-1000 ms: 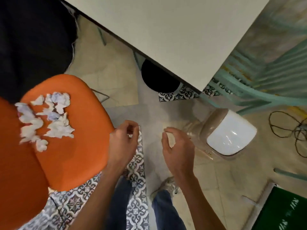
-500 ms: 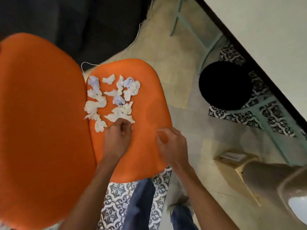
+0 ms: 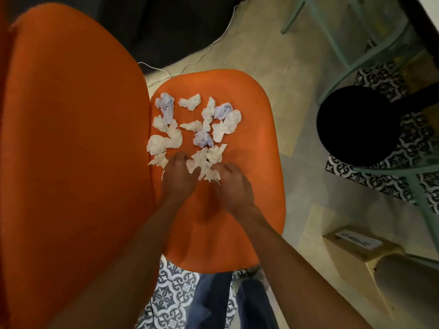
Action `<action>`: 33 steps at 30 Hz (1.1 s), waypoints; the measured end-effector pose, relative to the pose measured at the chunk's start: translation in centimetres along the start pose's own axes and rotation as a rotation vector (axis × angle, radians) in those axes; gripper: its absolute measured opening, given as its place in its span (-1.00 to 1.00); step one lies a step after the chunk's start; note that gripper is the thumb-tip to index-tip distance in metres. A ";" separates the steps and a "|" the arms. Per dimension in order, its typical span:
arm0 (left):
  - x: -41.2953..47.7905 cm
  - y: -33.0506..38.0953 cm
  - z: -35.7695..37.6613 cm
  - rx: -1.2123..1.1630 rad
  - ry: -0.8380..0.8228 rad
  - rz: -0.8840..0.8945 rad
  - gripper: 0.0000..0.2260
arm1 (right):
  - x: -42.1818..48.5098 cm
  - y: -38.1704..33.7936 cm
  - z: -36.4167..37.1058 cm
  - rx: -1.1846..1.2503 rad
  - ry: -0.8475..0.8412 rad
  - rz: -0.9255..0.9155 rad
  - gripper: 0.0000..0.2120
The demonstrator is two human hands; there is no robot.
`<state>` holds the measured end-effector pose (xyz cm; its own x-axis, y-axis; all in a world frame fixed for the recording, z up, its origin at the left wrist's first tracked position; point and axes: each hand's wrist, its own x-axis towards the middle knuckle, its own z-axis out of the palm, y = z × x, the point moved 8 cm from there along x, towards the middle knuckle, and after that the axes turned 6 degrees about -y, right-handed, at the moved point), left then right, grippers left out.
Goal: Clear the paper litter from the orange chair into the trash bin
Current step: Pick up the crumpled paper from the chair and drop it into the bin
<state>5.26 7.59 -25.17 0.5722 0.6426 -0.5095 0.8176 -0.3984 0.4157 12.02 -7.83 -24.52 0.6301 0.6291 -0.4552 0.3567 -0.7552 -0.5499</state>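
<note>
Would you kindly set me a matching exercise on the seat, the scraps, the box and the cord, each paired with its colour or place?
1 seat
2 scraps
3 box
4 cord

A thin, white, on the floor beyond the seat
B orange
C crumpled, lying on the seat
D beige, labelled, on the floor

Pairs: 1-B, 2-C, 3-D, 4-A

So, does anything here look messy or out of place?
Yes: crumpled paper scraps, white and bluish, lie scattered over the orange chair seat. The left hand and right hand curl over the nearest ones; grip unclear.
</note>
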 end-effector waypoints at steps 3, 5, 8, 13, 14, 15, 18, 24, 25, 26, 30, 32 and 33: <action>1.9 -0.6 2.3 0.070 -0.077 -0.004 -0.35 | 1.8 0.6 1.8 -0.057 -0.089 0.010 -0.48; 2.6 -1.5 3.6 0.110 -0.104 -0.001 -0.29 | 2.3 1.1 2.9 -0.103 -0.123 -0.012 -0.46; 2.7 -2.6 4.8 0.125 -0.098 0.023 -0.41 | 2.3 2.4 3.8 -0.154 -0.158 -0.047 -0.49; 2.2 -3.1 4.2 0.012 -0.085 0.038 -0.63 | 1.3 4.4 3.4 -0.022 -0.097 -0.016 -0.66; 2.0 -2.9 3.9 0.009 -0.077 0.051 -0.65 | 1.1 4.7 3.4 -0.004 -0.082 -0.012 -0.67; 1.9 -2.7 3.6 0.003 -0.069 0.062 -0.67 | 1.0 5.0 3.2 0.018 -0.062 -0.002 -0.70; 1.3 -2.0 2.9 -0.013 -0.065 0.069 -0.67 | 0.4 5.7 1.9 0.120 0.037 0.051 -0.76; -0.2 0.1 1.4 -0.025 -0.062 0.197 -0.72 | -2.2 5.3 -1.8 0.386 0.230 0.060 -0.66; -0.4 0.5 1.4 -0.022 -0.057 0.216 -0.73 | -2.7 5.2 -2.4 0.426 0.260 0.048 -0.68; -0.9 1.2 1.3 -0.021 -0.067 0.234 -0.72 | -3.4 5.1 -3.2 0.483 0.283 0.037 -0.70; -3.3 4.2 1.7 -0.008 -0.122 0.337 -0.72 | -5.3 4.7 -4.5 0.836 0.264 0.035 -0.77; -5.6 6.4 2.4 -0.002 -0.190 0.401 -0.65 | -6.8 5.0 -5.3 0.930 0.276 0.021 -0.78; -6.6 7.4 2.9 -0.018 -0.228 0.435 -0.64 | -7.4 5.4 -5.5 0.951 0.285 0.024 -0.79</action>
<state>7.71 -1.54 -20.90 0.8615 0.2584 -0.4371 0.4995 -0.5857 0.6383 13.03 -17.60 -20.30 0.8168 0.4536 -0.3565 -0.2811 -0.2267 -0.9325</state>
